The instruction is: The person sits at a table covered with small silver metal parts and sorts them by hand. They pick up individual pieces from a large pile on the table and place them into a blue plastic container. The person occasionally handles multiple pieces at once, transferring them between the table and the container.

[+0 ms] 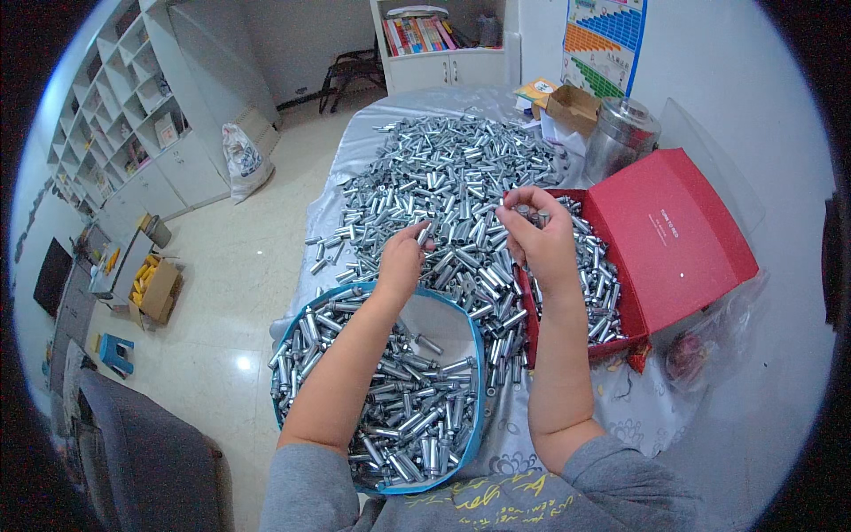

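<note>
A large heap of metal sleeves (459, 159) covers the middle of the cloth-covered table. Above its near part, my left hand (403, 258) holds a small metal sleeve (424, 233) between thumb and fingers. My right hand (542, 236) is raised at the left edge of an open red box (635, 319), with several metal pieces (532, 214) in its curled fingers. More metal parts (602, 279) fill the box. Nearest my body, a round blue-rimmed container (480, 372) holds many assembled metal sleeve anchors (405, 425), partly hidden under my left forearm.
The red lid (671, 239) leans open at the right. Behind it stand a metal canister (621, 136) and an open cardboard box (573, 110). A plastic bag (705, 352) lies right of the red box. A grey chair (146, 452) stands at the lower left.
</note>
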`<state>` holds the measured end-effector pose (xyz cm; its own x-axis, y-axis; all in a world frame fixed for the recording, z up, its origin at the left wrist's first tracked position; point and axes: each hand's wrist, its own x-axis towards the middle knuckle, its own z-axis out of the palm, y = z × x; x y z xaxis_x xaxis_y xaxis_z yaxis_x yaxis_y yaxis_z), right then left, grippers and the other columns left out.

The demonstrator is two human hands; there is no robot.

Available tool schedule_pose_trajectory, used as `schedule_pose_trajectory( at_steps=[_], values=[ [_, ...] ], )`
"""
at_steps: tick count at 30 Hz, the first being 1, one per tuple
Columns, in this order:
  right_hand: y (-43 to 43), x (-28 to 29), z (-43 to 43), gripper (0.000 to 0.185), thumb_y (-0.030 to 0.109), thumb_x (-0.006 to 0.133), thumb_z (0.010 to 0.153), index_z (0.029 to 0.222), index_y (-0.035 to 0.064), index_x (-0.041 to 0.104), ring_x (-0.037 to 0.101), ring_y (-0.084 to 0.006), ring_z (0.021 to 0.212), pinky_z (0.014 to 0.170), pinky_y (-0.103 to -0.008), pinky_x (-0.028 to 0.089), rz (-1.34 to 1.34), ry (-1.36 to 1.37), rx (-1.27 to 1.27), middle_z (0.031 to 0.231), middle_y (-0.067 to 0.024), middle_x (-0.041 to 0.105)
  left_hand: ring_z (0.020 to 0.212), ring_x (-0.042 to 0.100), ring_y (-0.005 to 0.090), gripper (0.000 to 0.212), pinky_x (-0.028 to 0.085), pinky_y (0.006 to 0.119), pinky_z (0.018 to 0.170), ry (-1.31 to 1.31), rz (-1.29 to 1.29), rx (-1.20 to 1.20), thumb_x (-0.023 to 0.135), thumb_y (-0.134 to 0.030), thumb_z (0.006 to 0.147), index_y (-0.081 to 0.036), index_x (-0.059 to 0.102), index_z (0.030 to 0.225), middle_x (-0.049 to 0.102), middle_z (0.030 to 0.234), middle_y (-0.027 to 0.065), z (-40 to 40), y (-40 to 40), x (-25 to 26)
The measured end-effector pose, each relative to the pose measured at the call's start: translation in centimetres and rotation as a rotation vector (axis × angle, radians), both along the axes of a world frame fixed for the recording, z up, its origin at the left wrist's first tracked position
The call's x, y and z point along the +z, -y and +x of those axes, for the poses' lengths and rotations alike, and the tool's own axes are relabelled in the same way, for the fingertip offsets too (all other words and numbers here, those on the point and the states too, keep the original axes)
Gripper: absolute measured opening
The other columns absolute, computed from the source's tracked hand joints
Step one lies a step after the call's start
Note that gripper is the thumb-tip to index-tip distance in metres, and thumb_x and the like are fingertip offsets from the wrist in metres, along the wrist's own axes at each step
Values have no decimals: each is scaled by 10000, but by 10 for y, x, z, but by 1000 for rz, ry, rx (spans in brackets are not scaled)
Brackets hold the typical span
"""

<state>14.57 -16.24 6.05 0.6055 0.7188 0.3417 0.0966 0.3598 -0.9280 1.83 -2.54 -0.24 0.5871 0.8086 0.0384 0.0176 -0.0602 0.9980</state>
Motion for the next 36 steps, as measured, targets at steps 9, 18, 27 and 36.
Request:
schedule_pose_trajectory(
  at_steps=[9, 18, 27, 36],
  values=[
    [0, 2, -1, 81, 58, 594, 708, 770, 42, 546, 377, -11, 453, 392, -168, 255, 14, -18, 18, 572, 46, 466, 404, 316, 40, 387, 244, 183, 328, 84, -232, -43, 327, -32, 782, -64, 425, 1155, 571, 866, 70, 1, 17, 19],
    [-4, -2, -2, 75, 54, 590, 703, 757, 30, 543, 353, -12, 501, 431, -169, 257, 26, 45, -1, 621, 40, 469, 351, 313, 37, 419, 250, 186, 291, 55, -222, -139, 314, 6, 749, -54, 429, 1147, 598, 908, 103, 1, 19, 21],
    [-2, 2, -6, 72, 50, 586, 703, 754, 21, 543, 387, -13, 524, 445, -170, 284, 15, 18, 24, 612, 36, 477, 511, 472, 97, 486, 433, 214, 429, 97, -481, -245, 342, 21, 715, 4, 340, 1200, 543, 1034, 146, 0, 18, 24],
    [0, 5, -7, 70, 43, 586, 706, 757, 28, 540, 384, -15, 508, 438, -167, 278, 22, -16, 47, 612, 37, 477, 529, 378, 63, 479, 373, 200, 457, 305, -617, -319, 362, -11, 735, 7, 322, 1212, 511, 992, 101, -5, 11, 19]
  ],
)
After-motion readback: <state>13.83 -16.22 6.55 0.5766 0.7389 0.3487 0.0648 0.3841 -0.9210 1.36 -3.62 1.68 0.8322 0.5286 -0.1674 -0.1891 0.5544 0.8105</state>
